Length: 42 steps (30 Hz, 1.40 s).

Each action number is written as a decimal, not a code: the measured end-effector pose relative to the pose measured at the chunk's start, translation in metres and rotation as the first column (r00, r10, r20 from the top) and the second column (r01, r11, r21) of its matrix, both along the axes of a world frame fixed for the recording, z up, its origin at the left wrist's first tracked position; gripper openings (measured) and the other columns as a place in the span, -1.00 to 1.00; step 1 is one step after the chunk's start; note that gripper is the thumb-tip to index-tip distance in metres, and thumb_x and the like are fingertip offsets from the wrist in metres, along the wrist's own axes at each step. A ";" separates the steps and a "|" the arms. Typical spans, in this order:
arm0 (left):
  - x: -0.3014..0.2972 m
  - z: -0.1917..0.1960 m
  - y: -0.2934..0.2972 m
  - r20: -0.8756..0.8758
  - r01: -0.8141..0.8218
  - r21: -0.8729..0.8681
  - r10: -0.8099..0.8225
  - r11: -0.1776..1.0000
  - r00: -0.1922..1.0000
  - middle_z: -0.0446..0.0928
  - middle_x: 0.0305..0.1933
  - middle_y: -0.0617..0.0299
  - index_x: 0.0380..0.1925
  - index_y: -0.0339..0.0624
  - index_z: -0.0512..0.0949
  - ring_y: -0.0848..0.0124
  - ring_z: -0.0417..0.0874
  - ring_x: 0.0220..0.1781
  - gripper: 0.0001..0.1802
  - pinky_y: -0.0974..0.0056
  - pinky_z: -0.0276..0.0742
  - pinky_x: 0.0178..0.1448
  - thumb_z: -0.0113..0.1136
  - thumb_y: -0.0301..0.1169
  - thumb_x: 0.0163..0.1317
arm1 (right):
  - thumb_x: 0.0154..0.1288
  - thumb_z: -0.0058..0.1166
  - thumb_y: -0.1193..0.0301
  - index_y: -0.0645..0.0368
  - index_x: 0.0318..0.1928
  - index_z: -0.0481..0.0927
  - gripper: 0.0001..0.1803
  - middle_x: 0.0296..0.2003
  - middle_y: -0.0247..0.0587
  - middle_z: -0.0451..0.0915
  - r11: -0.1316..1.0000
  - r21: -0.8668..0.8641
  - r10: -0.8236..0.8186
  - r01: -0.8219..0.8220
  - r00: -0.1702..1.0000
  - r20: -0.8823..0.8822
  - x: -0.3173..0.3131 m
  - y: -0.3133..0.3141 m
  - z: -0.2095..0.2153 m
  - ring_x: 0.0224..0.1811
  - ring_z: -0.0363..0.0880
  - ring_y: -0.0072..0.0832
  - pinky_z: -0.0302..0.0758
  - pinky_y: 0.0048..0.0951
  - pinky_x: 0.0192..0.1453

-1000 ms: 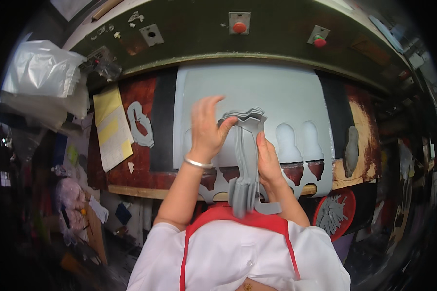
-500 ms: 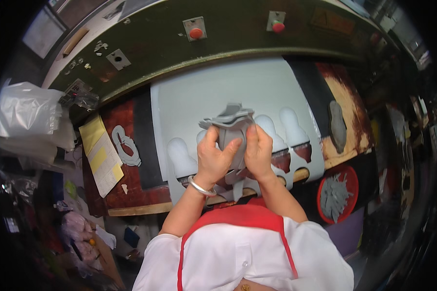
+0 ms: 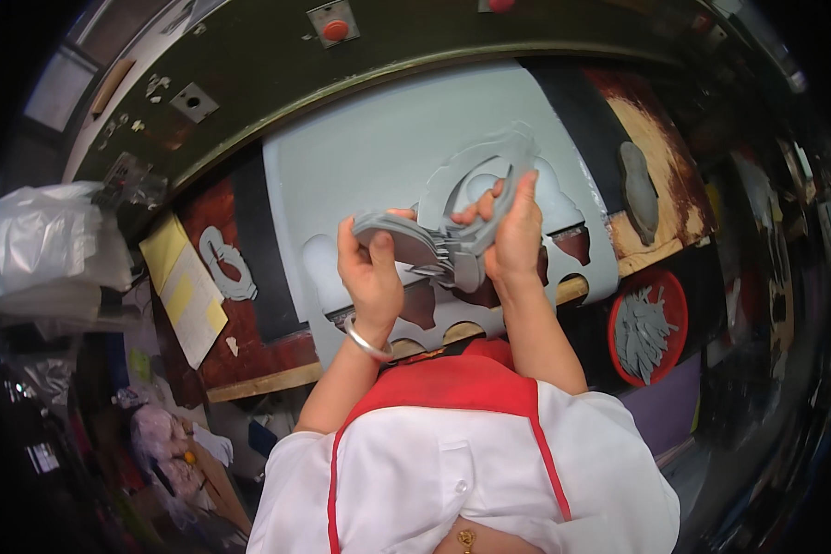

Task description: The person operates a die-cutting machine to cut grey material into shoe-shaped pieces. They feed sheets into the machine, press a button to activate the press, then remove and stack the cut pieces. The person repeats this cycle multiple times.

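My left hand (image 3: 371,282) is closed around a fanned stack of thin grey sole-shaped pieces (image 3: 402,238), thumb on top. Looped grey offcut strips (image 3: 523,152), blurred by motion, are gripped in my right hand (image 3: 519,240). Between the two hands, the stack and the strips still touch in a bunch. Beneath them lies a large pale grey sheet (image 3: 360,138) with sole-shaped cut-outs along its near side. Some cut-outs show white, and others show a dark red surface below.
A red basket (image 3: 681,319) of grey strips stands at right. A dark grey sole-shaped piece (image 3: 639,192) lies on the worn board. At left are ring-shaped grey offcuts (image 3: 223,263), papers (image 3: 186,300) and plastic bags (image 3: 55,235). A green machine beam (image 3: 249,88) with red buttons crosses behind.
My hands have moved apart from one tight bundle. The left has shifted left with the stack, the right has risen rightward with the loops spread open. The whole view has shifted slightly.
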<state>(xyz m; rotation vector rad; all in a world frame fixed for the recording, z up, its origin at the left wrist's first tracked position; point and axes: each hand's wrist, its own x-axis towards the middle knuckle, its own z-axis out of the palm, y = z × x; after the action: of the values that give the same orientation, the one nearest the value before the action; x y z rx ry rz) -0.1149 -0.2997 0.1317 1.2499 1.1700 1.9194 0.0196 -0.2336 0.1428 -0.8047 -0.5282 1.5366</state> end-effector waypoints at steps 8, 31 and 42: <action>-0.055 -0.033 0.040 0.856 0.155 -0.410 0.320 0.899 0.406 0.53 -0.26 0.09 -0.14 -0.33 0.42 0.22 0.56 -0.20 -0.52 0.17 0.53 -0.08 -0.20 -0.06 0.45 | 0.40 -0.34 -0.18 0.20 -0.35 0.31 -0.37 -0.74 -0.36 0.19 0.853 0.335 0.369 -0.401 0.916 0.157 0.001 -0.077 0.011 -0.78 0.14 -0.58 0.26 -0.46 -0.63; -0.073 -0.018 0.067 0.935 0.063 -0.291 0.270 0.955 0.232 0.49 0.02 0.08 0.01 -0.24 0.41 0.16 0.52 0.06 -0.51 0.00 0.48 0.14 -0.33 -0.07 0.47 | 0.35 0.09 0.25 0.20 -0.30 0.40 -0.72 -0.62 -0.38 0.32 0.974 0.221 0.009 -0.049 0.984 0.178 0.007 -0.058 0.006 -0.69 0.27 -0.60 0.33 -0.49 -0.56; -0.034 0.046 0.031 0.404 -0.070 -0.017 0.071 0.997 0.912 0.53 -0.21 0.16 -0.13 -0.20 0.36 0.34 0.62 -0.15 -0.74 0.28 0.60 -0.09 0.01 -0.23 0.40 | 0.25 0.21 0.39 0.25 -0.27 0.47 -0.78 -0.63 -0.37 0.43 0.984 0.170 -0.115 0.052 0.916 0.385 0.016 -0.027 -0.001 -0.69 0.33 -0.66 0.31 -0.58 -0.59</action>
<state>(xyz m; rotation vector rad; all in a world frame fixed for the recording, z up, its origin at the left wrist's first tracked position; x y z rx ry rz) -0.1493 -0.2688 0.1777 0.7607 1.0055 2.0991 0.0352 -0.2604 0.1421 -1.0073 -0.8882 1.2376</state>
